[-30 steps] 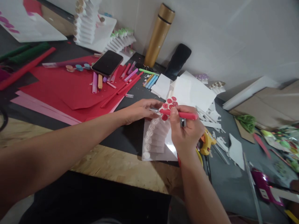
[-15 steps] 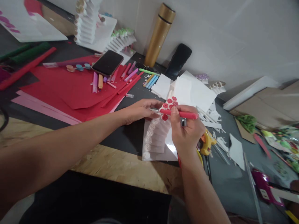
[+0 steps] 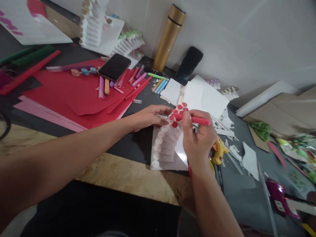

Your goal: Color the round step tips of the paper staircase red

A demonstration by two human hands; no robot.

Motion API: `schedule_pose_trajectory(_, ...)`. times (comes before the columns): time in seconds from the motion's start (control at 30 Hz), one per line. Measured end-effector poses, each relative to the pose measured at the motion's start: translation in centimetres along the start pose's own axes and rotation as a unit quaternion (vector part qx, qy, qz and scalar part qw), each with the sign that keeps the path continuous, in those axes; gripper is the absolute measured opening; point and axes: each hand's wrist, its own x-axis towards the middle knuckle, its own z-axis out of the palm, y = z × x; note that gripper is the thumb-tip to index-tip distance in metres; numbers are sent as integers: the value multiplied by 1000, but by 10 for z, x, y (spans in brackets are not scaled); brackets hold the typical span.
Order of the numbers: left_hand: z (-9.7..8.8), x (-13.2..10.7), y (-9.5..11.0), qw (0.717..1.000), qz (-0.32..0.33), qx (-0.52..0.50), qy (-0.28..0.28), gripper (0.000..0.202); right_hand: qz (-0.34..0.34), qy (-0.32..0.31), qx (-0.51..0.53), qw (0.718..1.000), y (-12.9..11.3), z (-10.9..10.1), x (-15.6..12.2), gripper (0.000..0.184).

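Leaning over the wood-coloured front edge [image 3: 118, 171] of the dark worktop [image 3: 242, 194]. Working above a glossy white board [image 3: 181, 164] lying near that edge, bearing a fan of white tubes [image 3: 166, 151] tipped with spiral white rosettes [image 3: 156, 155]. Gripping a red marker [image 3: 198, 120] like a pen between the closed thumb and fingers of the right hand [image 3: 199, 136], slanting it nearly level and holding its tip end over the red rosettes [image 3: 174, 124] at the far end of the fan. Holding the left hand [image 3: 149, 119] half open at the left of that far end, keeping thumb and forefinger apart; not showing clearly whether pinching a tube or only resting against one.

Having a yellow glue gun [image 3: 218, 153] lying just beside the right wrist [image 3: 199, 164], and white scraps [image 3: 250, 160] lying farther right. Having red sheets [image 3: 74, 95] spreading beyond the left forearm [image 3: 61, 156], bearing loose markers [image 3: 101, 87] and a black phone [image 3: 115, 66]. Facing, beyond the hands, white panels [image 3: 206, 95], then a gold flask [image 3: 168, 39] standing near the pale wall [image 3: 234, 33].
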Motion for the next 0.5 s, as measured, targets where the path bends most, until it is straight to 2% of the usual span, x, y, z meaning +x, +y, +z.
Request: schedule_pose_trajectory(0.5, 0, 0, 0, 1000, -13, -3, 9, 49, -11, -8, 13, 1000, 0, -1, 1, 3)
